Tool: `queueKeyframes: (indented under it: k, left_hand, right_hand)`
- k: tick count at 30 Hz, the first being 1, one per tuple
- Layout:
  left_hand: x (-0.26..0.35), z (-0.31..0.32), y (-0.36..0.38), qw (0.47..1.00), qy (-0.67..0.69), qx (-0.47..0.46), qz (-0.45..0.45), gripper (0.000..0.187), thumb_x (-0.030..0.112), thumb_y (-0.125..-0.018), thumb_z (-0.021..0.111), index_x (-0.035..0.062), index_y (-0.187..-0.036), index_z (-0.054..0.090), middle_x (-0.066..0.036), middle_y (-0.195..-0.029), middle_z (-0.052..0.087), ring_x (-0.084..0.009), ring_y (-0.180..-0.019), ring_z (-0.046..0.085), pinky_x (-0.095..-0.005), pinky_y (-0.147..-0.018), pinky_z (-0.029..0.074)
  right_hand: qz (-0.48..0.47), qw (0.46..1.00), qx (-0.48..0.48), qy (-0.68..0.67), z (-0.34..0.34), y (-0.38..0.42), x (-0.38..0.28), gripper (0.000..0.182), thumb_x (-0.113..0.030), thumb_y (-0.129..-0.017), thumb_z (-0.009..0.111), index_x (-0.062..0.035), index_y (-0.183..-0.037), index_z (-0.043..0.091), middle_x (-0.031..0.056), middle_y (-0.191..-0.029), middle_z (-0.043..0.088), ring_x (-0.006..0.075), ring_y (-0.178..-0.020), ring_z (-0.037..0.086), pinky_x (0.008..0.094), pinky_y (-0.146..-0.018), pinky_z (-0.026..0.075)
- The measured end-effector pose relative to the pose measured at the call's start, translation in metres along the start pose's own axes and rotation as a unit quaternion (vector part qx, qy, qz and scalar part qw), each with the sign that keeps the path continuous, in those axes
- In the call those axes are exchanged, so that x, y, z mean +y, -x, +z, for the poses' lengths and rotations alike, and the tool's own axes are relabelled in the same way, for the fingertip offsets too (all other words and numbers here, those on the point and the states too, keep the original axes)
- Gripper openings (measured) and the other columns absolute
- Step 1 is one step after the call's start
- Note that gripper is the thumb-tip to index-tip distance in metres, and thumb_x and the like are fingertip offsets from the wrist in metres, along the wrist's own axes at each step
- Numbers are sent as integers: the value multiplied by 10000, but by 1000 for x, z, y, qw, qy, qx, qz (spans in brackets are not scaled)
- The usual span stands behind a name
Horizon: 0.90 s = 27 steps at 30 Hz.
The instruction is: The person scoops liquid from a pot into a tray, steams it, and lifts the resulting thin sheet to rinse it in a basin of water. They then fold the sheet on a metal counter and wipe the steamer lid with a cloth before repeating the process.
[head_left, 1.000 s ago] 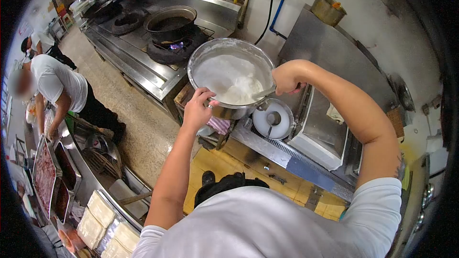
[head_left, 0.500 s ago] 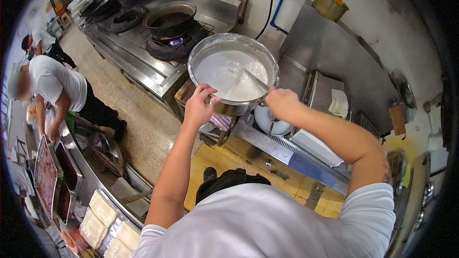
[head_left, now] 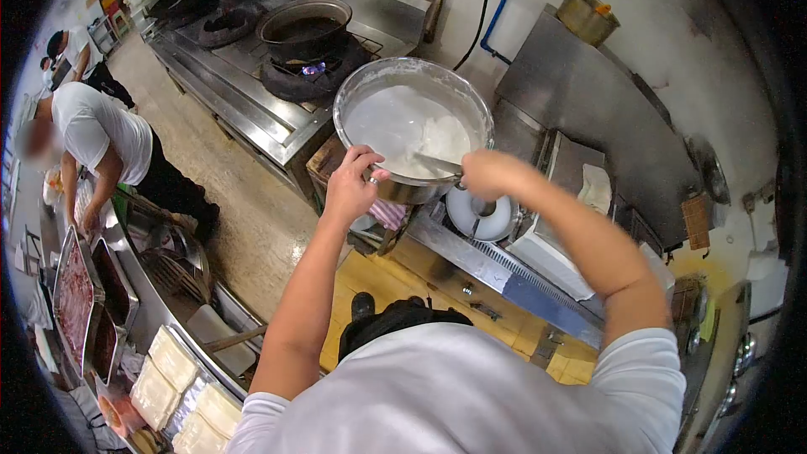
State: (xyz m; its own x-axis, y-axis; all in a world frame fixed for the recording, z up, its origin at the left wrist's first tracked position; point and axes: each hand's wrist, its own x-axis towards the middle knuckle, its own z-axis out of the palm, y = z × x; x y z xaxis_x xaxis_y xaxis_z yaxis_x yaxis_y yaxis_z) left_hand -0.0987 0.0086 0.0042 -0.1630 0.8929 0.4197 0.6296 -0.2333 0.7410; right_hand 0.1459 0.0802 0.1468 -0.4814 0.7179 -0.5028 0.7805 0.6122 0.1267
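A large metal pot (head_left: 407, 189) stands in front of me, holding a thick white liquid (head_left: 387, 122) with a paler, lumpy patch on its right side. My left hand (head_left: 354, 185) grips the near left rim, fingers over the edge; a ring is on one finger. Closed over the near right rim, my right hand (head_left: 496, 175) holds a metal stirring utensil (head_left: 435, 163). Its shaft slants left into the white liquid, and its working end is submerged, so its exact kind cannot be made out.
Behind the pot is a steel stove (head_left: 277, 139) with a dark wok (head_left: 304, 27) over a lit burner. A round white-rimmed fixture (head_left: 479, 217) sits at right. Another person (head_left: 105, 134) bends over trays of dark red food (head_left: 77, 286) at left, near packaged pale sheets (head_left: 164, 378).
My right hand has moved slightly and the utensil's shaft has swung down to the left, nearer the near rim. The pale patch has shifted. My left hand keeps its grip.
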Motion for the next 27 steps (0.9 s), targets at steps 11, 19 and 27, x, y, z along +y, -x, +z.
queueKeyframes:
  k: [11,19,27]
  left_hand:
    - [0,-3,0,1000,-4,-15,0,293,301,-903,753,105,-1119,719,-71,-1216,644,-275,-873,682,-388,-753,534]
    - [-3,-1,0,1000,-6,-5,1,285,278,-890,765,114,-1119,721,-64,-1212,645,-280,-865,679,-385,-747,532]
    - [-3,0,0,1000,-7,0,14,269,264,-895,762,96,-1100,717,-64,-1206,645,-287,-924,686,-386,-760,535]
  right_hand:
    - [72,991,-96,50,-49,27,14,180,-48,-791,620,22,-883,758,214,-850,744,294,-752,755,444,-654,598]
    - [54,976,-186,-100,-76,11,18,250,-195,-943,632,43,-950,708,117,-641,626,205,-547,624,399,-476,496]
    - [96,979,180,23,56,1,-12,162,-63,-831,632,6,-900,762,253,-946,737,362,-896,755,469,-758,616]
